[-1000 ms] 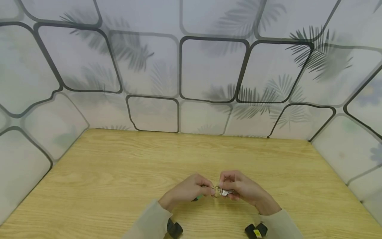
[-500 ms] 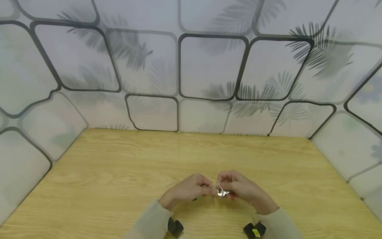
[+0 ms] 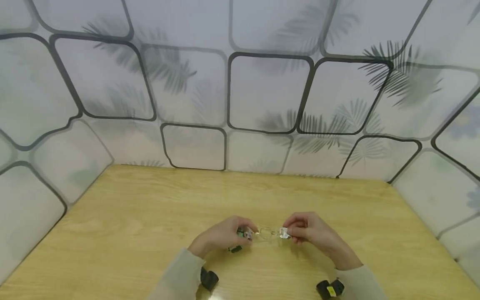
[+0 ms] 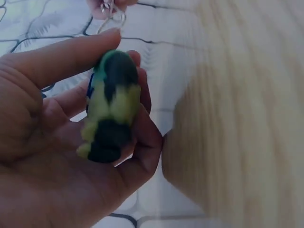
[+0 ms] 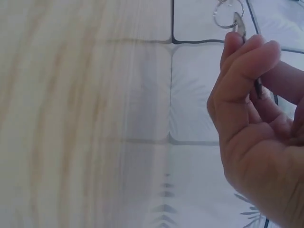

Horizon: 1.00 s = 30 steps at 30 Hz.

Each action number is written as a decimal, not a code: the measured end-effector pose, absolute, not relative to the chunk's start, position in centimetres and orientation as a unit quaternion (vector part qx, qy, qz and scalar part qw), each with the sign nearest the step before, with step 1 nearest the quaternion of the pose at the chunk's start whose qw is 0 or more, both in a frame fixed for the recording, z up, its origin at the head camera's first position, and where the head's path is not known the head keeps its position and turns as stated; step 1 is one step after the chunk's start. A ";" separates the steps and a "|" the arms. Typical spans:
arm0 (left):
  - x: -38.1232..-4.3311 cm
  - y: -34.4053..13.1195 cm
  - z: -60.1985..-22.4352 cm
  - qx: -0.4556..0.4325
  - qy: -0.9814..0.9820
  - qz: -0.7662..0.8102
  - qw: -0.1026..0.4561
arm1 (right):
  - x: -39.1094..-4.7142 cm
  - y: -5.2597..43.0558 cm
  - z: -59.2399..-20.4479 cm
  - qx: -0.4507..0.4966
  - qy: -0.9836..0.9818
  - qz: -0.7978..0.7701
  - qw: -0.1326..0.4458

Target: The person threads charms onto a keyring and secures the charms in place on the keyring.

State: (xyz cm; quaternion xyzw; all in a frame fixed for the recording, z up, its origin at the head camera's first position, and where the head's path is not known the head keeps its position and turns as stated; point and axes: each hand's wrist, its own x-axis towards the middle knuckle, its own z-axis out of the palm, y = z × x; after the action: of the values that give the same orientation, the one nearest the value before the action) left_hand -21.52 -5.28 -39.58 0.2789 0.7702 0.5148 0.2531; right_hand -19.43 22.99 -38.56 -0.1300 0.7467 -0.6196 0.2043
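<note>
In the head view, my left hand [image 3: 219,236] holds a small figurine keychain [image 4: 114,107], green, yellow and dark, with fingers curled around it. A thin metal ring [image 3: 265,239] with short chain links stretches from it toward the right. At the other end, my right hand [image 3: 316,235] pinches a silver key [image 3: 284,233] between thumb and fingers. From the right wrist view, the key's head sticks out above the fingertips with the ring through it, and a dark tip shows below. Both hands are just above the table.
A light wood-grain table [image 3: 187,200] spreads beneath the hands. Pale patterned panels [image 3: 262,91] with dark outlines and leaf prints stand behind it and at both sides. Black wrist devices [image 3: 330,288] sit below the sleeves.
My hands have drawn apart, left hand leftward and right hand rightward. The ring and links, bunched between the fingertips before, are now stretched out between them, and more of the figurine shows.
</note>
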 end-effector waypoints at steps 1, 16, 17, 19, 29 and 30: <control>-21.6 -5.4 -39.6 0.278 0.780 0.505 0.244 | -19.5 23.1 -38.6 -0.127 0.748 -0.619 0.203; -22.6 -7.1 -40.3 0.245 0.854 0.442 0.122 | -21.5 24.2 -40.1 -0.118 0.767 -0.603 0.186; -22.6 -7.2 -40.4 0.241 0.854 0.445 0.120 | -21.5 24.3 -40.2 -0.114 0.770 -0.600 0.184; -22.6 -7.5 -40.4 0.229 0.858 0.446 0.115 | -21.5 24.7 -40.2 -0.110 0.778 -0.592 0.181; -22.5 -10.3 -37.7 0.202 0.902 0.380 0.020 | -20.4 28.2 -37.7 -0.120 0.907 -0.401 0.040; -22.3 -10.9 -37.7 0.213 0.912 0.351 -0.013 | -20.0 28.7 -37.6 -0.124 0.922 -0.367 0.014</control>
State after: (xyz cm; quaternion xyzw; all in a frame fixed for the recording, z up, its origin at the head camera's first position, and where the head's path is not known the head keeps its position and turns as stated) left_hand -22.34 -10.91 -37.68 0.2131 0.9115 0.3515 -0.0127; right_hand -20.04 28.74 -37.59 -0.1237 0.9217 -0.3673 0.0143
